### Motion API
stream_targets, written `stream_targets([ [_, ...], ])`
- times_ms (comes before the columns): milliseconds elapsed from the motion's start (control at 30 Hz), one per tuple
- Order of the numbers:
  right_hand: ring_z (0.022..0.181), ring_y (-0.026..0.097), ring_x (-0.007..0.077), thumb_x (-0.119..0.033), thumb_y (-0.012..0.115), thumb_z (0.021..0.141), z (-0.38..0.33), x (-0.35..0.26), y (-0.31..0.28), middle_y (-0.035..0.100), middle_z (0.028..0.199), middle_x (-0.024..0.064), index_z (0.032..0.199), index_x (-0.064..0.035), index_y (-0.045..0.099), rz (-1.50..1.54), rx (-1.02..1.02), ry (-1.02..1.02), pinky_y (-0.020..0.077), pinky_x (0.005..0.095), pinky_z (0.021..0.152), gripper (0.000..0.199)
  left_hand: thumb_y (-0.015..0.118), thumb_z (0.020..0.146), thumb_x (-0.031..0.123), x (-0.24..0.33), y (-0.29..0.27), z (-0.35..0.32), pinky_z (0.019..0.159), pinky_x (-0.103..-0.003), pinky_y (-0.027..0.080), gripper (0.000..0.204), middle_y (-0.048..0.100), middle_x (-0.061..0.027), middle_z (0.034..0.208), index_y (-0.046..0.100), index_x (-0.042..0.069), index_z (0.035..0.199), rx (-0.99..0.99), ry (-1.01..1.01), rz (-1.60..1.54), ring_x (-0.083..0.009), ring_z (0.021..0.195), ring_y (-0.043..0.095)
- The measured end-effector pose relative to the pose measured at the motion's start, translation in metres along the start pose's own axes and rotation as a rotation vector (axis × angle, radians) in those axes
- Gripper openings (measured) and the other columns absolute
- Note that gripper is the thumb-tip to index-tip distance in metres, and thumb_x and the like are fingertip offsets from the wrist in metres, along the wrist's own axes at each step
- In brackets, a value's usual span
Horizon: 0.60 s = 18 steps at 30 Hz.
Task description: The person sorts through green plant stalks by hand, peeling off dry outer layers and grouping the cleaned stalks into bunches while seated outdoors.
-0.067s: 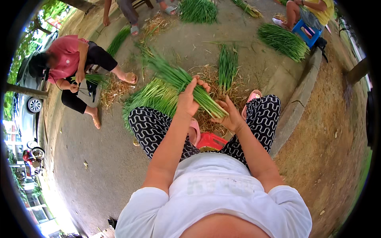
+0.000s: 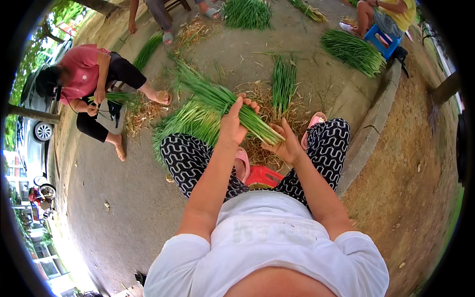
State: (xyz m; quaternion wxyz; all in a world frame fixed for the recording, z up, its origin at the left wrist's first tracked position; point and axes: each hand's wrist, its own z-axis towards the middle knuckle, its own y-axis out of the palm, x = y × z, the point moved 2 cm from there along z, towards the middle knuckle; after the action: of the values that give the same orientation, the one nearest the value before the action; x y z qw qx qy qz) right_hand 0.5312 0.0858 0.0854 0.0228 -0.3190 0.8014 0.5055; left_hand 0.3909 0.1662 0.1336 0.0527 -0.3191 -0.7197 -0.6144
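Observation:
A bunch of chives point(image 2: 210, 95) slants across my lap, green leaf tips to the far left and pale stem ends toward me on the right. My left hand point(image 2: 234, 123) is wrapped round its middle. At the stem ends, my right hand point(image 2: 284, 143) is closed with fingers and thumb against the stalks. Under and beyond my left wrist lies a heap of loose chives point(image 2: 190, 119). Another chive bundle point(image 2: 284, 84) rests on the ground ahead of my right hand, on dry brown trimmings point(image 2: 260, 94).
A red plastic stool point(image 2: 264, 174) shows between my knees. To the left a person in a pink top point(image 2: 84, 67) sits holding chives. More chive piles point(image 2: 354, 52) lie farther off, by a blue stool point(image 2: 383, 42). A kerb point(image 2: 371, 123) runs along the right.
The leafy end of the bunch has swung a little to the left and lower. My right hand has shifted slightly at the stem ends; both hands keep their hold.

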Motion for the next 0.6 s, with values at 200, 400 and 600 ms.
stream_targets([
  [200,0.092,0.056,0.0244,-0.053,0.037,0.089,0.005,0.004,0.003,0.054,0.104,0.0097,0.105,-0.0085,0.046,0.140,0.084,-0.089,0.0471,0.0456,0.080,0.048,0.059,0.083,0.009,-0.015,-0.007,-0.004,0.079,-0.036,0.048,0.018,0.056,-0.0060,0.085,0.052,0.004,0.099,0.055,0.097,0.045,-0.0205,0.082,0.055],
  [400,0.092,0.055,0.0236,-0.053,0.035,0.090,0.006,0.003,0.000,0.053,0.103,0.0094,0.106,-0.0096,0.045,0.039,0.159,-0.095,0.0457,0.0443,0.082,0.047,0.059,0.083,0.007,-0.026,-0.008,-0.006,0.081,-0.037,0.047,0.018,0.057,-0.0065,0.086,0.052,0.004,0.099,0.114,0.097,0.056,-0.0210,0.083,0.055],
  [600,0.106,0.049,0.0245,-0.046,0.041,0.090,0.011,-0.011,-0.014,0.049,0.116,0.0118,0.121,-0.0022,0.041,-0.205,0.308,-0.331,0.0416,0.0380,0.089,0.053,0.057,0.084,0.007,-0.011,-0.020,0.000,0.084,-0.037,0.046,0.014,0.056,-0.0063,0.087,0.051,0.004,0.096,0.098,0.145,-0.055,-0.0215,0.084,0.054],
])
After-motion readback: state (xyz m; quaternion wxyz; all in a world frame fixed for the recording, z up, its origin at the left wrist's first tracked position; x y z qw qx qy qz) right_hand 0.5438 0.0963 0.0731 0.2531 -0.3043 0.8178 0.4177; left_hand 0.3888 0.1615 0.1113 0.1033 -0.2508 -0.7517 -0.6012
